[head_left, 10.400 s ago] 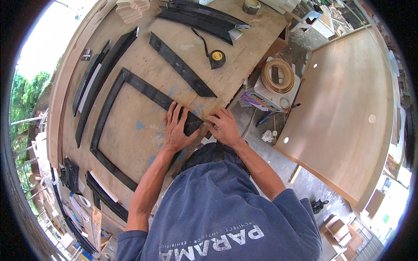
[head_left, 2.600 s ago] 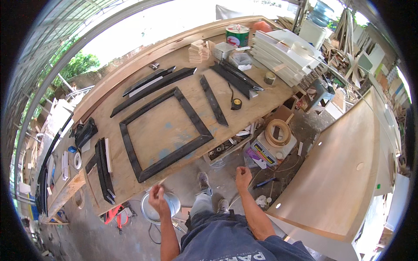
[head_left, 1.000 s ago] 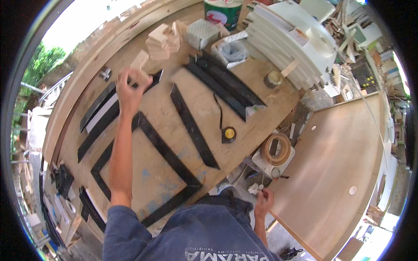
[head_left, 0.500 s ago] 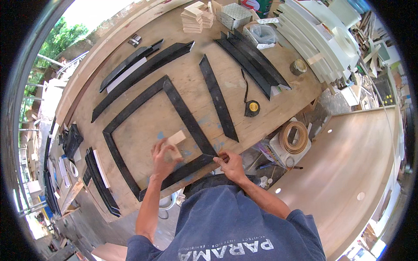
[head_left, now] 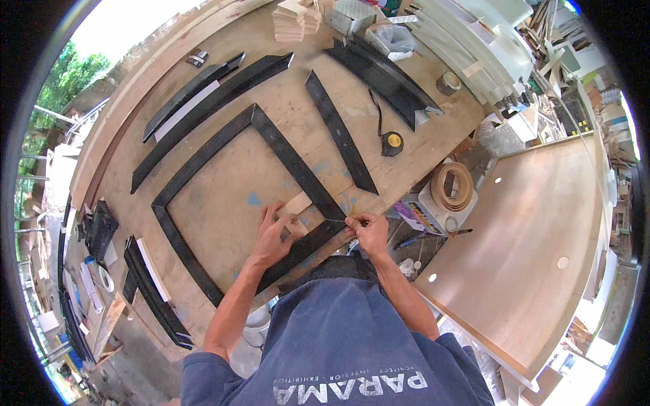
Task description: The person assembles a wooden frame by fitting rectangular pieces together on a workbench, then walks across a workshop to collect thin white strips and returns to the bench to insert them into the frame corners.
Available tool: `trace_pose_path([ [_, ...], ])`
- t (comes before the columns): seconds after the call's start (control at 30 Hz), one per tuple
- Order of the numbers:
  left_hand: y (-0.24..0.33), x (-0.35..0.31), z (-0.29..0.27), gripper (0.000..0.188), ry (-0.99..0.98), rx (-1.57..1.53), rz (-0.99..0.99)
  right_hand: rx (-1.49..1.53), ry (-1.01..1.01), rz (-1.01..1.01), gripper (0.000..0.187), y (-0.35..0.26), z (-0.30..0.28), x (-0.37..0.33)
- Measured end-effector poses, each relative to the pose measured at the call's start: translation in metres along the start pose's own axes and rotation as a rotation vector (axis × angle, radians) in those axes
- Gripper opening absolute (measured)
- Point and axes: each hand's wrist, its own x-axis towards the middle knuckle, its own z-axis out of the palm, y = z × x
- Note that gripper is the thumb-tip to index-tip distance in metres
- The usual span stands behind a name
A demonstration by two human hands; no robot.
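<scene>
A four-sided black frame (head_left: 177,237) with mitred corners lies on the wooden workbench. My left hand (head_left: 274,238) is closed on a pale L-shaped plywood corner piece (head_left: 296,204), which sits against the inner side of the frame's near right corner. Part of that piece is hidden behind my fingers. On the outside of the same corner, my right hand (head_left: 367,232) pinches the frame between thumb and fingertips. To the right of the frame lies a loose black strip (head_left: 340,132) with slanted ends.
More black strips (head_left: 213,115) lie at the far left, with others (head_left: 386,84) at the far right. A tape measure (head_left: 391,143) rests near the right edge. Stacked plywood pieces (head_left: 296,26) and a tin (head_left: 447,84) stand farther back. Right of the bench are a coiled tan band (head_left: 452,186) and a large panel (head_left: 514,230).
My left hand has brought the plywood piece right, into the frame's near right corner. My right hand stays at that corner. The whole view has shifted slightly.
</scene>
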Motion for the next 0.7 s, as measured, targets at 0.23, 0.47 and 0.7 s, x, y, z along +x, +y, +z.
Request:
trace_pose_path([
  [0.23, -0.011, 0.004, 0.0, 0.046, -0.044, -0.046, 0.024, 0.048, 0.029, -0.055, 0.012, 0.015, 0.002, 0.005],
  [0.47, -0.019, 0.01, -0.025, 0.052, -0.227, 0.038, 0.208, 0.12, -0.003, -0.056, 0.011, 0.006, -0.001, 0.005],
  [0.7, -0.025, 0.021, -0.028, 0.052, -0.343, 0.074, 0.272, 0.034, 0.012, -0.098, 0.013, 0.008, -0.002, 0.008],
])
